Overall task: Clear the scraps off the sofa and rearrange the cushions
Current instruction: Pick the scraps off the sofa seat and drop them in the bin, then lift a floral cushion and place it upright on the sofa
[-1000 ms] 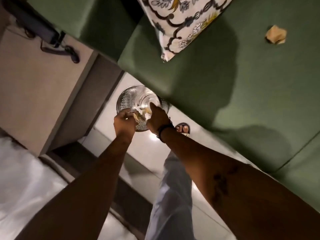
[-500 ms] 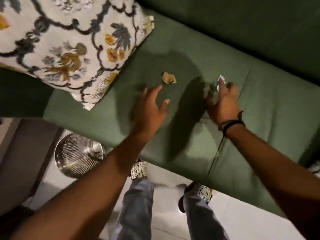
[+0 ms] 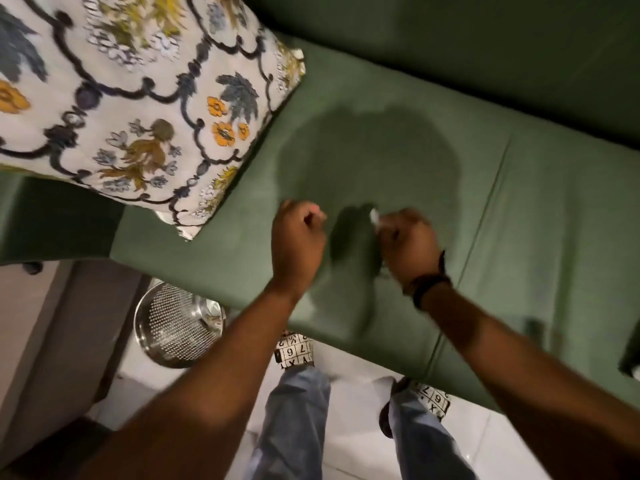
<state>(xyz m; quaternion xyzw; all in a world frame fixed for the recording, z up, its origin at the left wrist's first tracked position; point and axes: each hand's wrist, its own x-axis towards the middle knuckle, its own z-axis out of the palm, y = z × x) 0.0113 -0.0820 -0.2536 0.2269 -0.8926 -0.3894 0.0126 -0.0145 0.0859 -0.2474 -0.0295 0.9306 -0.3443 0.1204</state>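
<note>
Gripping white scrap (image 3: 374,216): right hand (image 3: 407,245), mid-frame | left hand (image 3: 298,242): fisted (contents hidden) | cushion (image 3: 138,98) upper left

The sofa (image 3: 398,109) is plain dark green. The cushion (image 3: 138,98) is off-white with dark blue-black scrolling lines, blue-grey leaves and orange and olive flowers. The perforated bin (image 3: 176,329) is silver metal. The slippers (image 3: 294,349) are white with black numbered grids, and the jeans (image 3: 294,410) are faded blue.
</note>
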